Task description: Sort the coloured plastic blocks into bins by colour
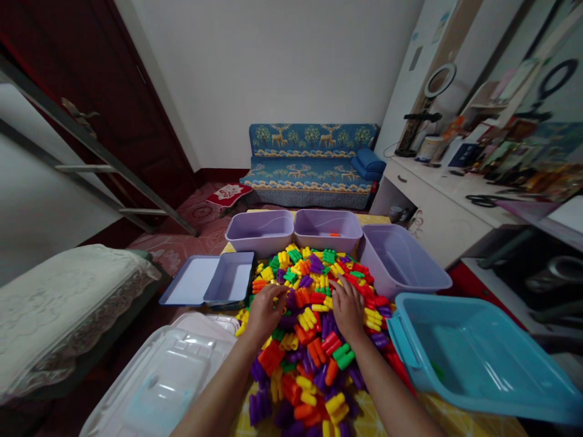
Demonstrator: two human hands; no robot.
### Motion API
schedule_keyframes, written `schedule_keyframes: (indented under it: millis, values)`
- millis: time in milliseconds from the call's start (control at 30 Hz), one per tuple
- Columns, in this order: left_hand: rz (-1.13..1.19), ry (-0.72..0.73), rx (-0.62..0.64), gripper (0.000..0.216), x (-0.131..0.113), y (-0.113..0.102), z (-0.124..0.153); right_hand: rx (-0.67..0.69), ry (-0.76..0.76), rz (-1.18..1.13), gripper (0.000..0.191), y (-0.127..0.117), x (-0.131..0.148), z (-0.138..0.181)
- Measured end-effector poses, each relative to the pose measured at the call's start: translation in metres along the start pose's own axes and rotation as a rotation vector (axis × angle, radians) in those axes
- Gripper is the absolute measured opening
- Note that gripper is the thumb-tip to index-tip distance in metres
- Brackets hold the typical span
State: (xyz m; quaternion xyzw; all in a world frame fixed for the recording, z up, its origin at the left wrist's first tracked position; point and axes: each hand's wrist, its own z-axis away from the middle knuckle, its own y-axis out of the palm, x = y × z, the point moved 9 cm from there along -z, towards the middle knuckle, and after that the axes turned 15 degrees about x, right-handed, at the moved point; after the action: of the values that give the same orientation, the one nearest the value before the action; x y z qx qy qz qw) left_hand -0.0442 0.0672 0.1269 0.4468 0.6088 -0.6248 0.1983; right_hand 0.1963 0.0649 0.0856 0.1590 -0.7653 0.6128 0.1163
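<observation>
A big heap of plastic building blocks (307, 318) in yellow, red, orange, green and purple covers the middle of the table. At the heap's left side is my left hand (266, 312), its fingers curled together; whatever they may hold is hidden. My right hand (348, 309) rests on the right part of the heap, fingers apart and touching blocks, with none gripped. Behind the heap stand a left purple bin (259, 243), a middle purple bin (328, 243) with a small orange piece (334, 235) inside, and a right purple bin (401, 282).
A teal tub (483, 397) with a green spot inside stands at front right. Left of the heap lie an open blue tin (230, 273) and a clear plastic lid (182, 358). A yellow tablecloth (464, 419) covers the table. Beyond are a blue sofa (310, 167) and a white dresser (437, 224).
</observation>
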Motion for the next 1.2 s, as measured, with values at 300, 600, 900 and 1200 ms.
schedule_keyframes:
  millis: [300,600,900,1200]
  values:
    - [-0.166,0.051,0.210,0.053,-0.021,0.045,0.005,-0.018,-0.020,-0.051,0.036,-0.002,-0.003,0.001]
    - [-0.198,0.014,0.189,0.054,-0.014,0.048,0.005,0.131,-0.133,-0.102,0.032,-0.010,0.026,-0.004]
    - [-0.012,0.060,0.053,0.030,-0.025,0.027,0.001,0.182,-0.122,-0.045,0.029,-0.027,0.057,-0.010]
    - [0.374,-0.036,0.009,0.032,-0.016,0.032,0.001,0.309,-0.153,-0.706,0.027,-0.019,0.088,-0.006]
